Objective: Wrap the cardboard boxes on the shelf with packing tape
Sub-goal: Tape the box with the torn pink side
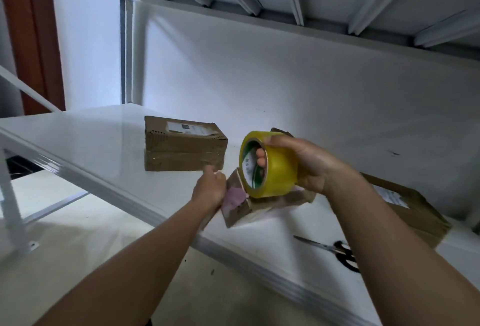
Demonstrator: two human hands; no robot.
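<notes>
the right hand (304, 162) grips the tape roll (270, 167), fingers through its core, just above the small box (241, 206). the left hand (210, 188) curls on that box's left end, steadying it on the shelf (104, 143). the box lies directly under the roll, its long axis running left to right.

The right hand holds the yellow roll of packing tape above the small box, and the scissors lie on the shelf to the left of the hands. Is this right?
Not quite. The head view shows the scissors on the shelf to the right of the hands, below the right forearm. The rest holds: the right hand holds the yellow roll of packing tape above the small box.
</notes>
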